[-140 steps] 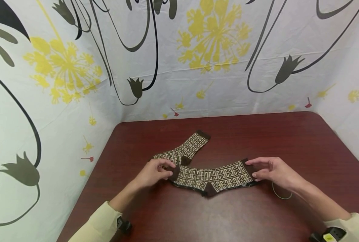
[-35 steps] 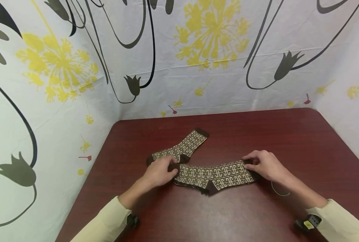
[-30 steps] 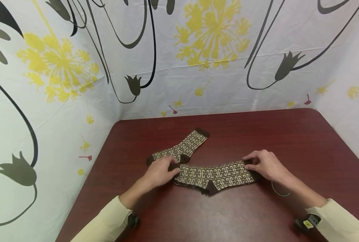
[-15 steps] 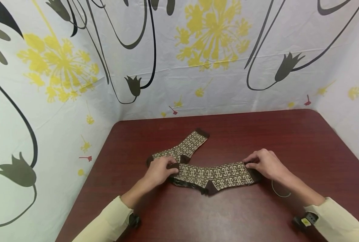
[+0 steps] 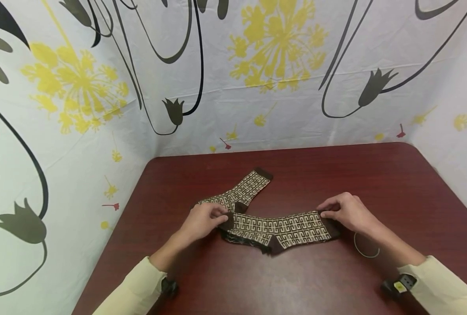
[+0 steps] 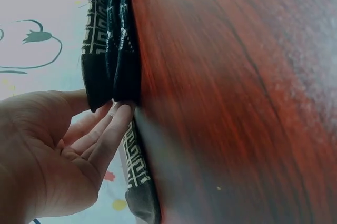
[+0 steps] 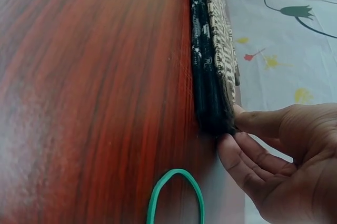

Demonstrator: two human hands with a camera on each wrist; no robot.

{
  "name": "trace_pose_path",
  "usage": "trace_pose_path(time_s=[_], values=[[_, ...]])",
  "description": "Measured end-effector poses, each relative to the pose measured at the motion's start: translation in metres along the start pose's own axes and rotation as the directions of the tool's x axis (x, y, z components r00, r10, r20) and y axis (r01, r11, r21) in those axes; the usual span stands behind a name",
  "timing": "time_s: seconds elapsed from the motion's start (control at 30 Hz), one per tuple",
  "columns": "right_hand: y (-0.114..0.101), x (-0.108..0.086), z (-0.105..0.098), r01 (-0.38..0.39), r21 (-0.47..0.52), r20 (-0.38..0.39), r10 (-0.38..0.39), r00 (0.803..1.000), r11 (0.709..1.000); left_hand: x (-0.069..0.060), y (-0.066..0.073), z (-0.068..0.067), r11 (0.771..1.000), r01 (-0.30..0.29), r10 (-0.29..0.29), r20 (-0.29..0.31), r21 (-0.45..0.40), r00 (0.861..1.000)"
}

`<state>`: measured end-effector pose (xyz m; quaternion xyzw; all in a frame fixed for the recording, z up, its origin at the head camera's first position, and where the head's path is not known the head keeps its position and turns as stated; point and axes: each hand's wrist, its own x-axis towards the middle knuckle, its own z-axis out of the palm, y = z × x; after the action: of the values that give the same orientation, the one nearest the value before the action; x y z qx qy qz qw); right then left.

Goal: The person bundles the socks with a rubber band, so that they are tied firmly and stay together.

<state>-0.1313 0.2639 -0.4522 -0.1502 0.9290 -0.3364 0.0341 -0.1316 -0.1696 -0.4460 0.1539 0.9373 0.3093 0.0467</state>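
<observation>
A brown-and-cream patterned sock [image 5: 277, 228] lies flat across the table, its dark heel toward me. Black socks [image 6: 124, 61] are layered beneath it, visible from the side in both wrist views. My left hand [image 5: 200, 222] pinches the stack's left end, thumb on the patterned sock and fingertips at the lower edge. At the right end, my right hand [image 5: 349, 213] pinches the brown cuff between thumb and fingers. Another patterned sock [image 5: 241, 192] lies slanted behind, its toe mostly hidden by my left hand in the head view.
A green loop [image 7: 176, 172] like a rubber band lies on the table under my right wrist. The reddish-brown table [image 5: 296, 280] meets a white floral-print cloth [image 5: 225, 70] at the back and sides.
Over the last seconds my right hand has come in over the cuff. In the last half second my left hand has drawn slightly left; the socks have hardly moved.
</observation>
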Motion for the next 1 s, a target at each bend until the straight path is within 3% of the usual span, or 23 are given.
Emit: trace_pose_path(time_s=[0.1, 0.2, 0.33, 0.5, 0.67, 1.0], values=[[0.000, 0.001, 0.000, 0.005, 0.008, 0.002, -0.005, 1.000, 1.000, -0.001, -0.002, 0.000, 1.000, -0.008, 0.008, -0.005, -0.004, 1.000], [0.000, 0.003, 0.000, 0.012, 0.013, 0.013, -0.012, 1.000, 1.000, -0.002, -0.004, -0.002, 0.997, 0.006, -0.005, 0.023, -0.078, 1.000], [0.000, 0.007, -0.001, 0.016, 0.010, 0.028, -0.016, 0.999, 1.000, -0.003, -0.009, -0.008, 0.975, 0.068, -0.052, 0.079, -0.210, 0.996], [0.001, 0.014, -0.004, 0.016, 0.018, 0.051, -0.017, 0.999, 1.000, -0.004, -0.014, -0.016, 0.957, 0.099, -0.076, 0.094, -0.274, 0.993], [-0.003, 0.025, -0.007, 0.007, 0.058, 0.086, -0.012, 0.996, 0.998, -0.007, -0.020, -0.026, 0.951, 0.106, -0.090, 0.070, -0.291, 0.994], [-0.010, 0.061, -0.014, 0.026, 0.091, 0.089, -0.034, 0.995, 0.996, -0.013, -0.038, -0.050, 0.965, 0.126, -0.133, -0.016, -0.231, 0.991]])
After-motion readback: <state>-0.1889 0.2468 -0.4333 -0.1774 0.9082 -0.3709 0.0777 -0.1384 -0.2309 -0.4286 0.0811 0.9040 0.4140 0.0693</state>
